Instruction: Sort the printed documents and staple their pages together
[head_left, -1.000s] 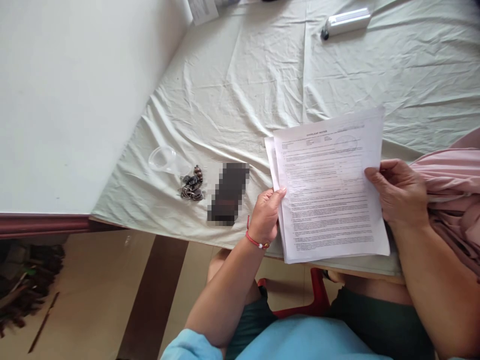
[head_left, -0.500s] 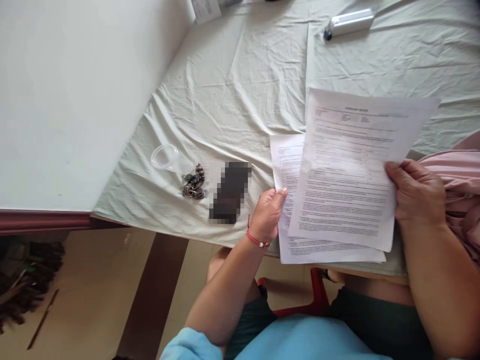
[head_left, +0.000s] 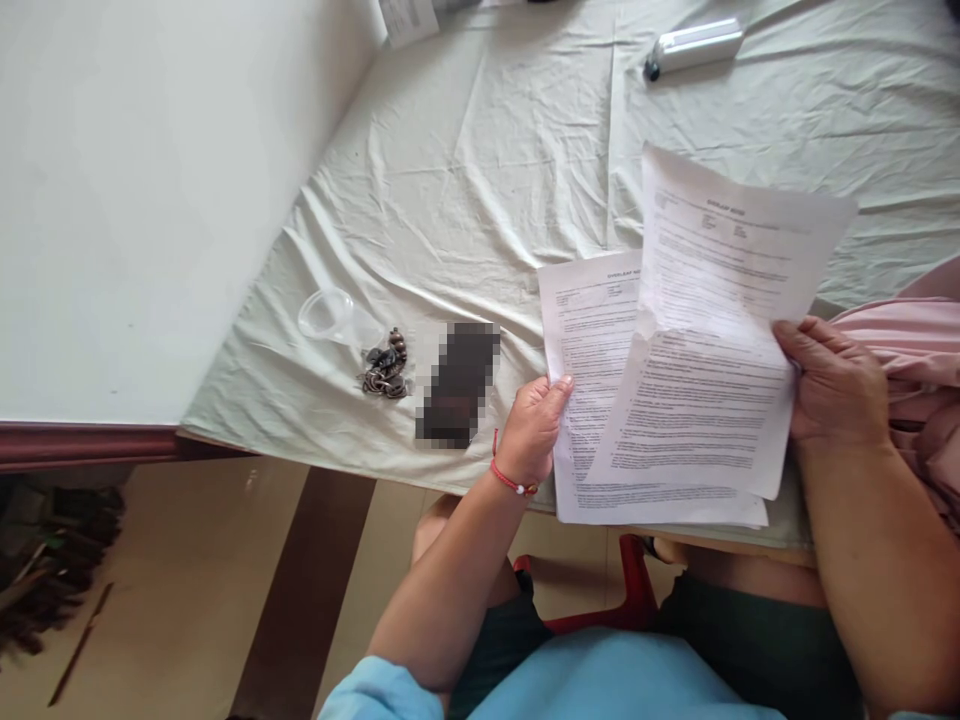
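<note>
Left hand: thumb on top, clamped on the left edge of a stack of printed sheets; fingers behind it largely hidden. A red bracelet with a white bead circles the wrist.

Right hand: thumb and fingers pinched together on the right edge of a single printed sheet. Sheet tilted and buckled at mid-left, its far edge curled; overlaps the right part of the stack, whose heading is partly covered. Both at the near side of the table, between the hands.

Pale tablecloth, creased, bearing: a dark oblong object, pixelated, near left of the left hand; bunch of metal rings and brown beads, farther left; clear plastic cup, just beyond the bunch; silver bottle with black cap, lying on its side, far right.

Pink cloth: right, beside the right hand.
</note>
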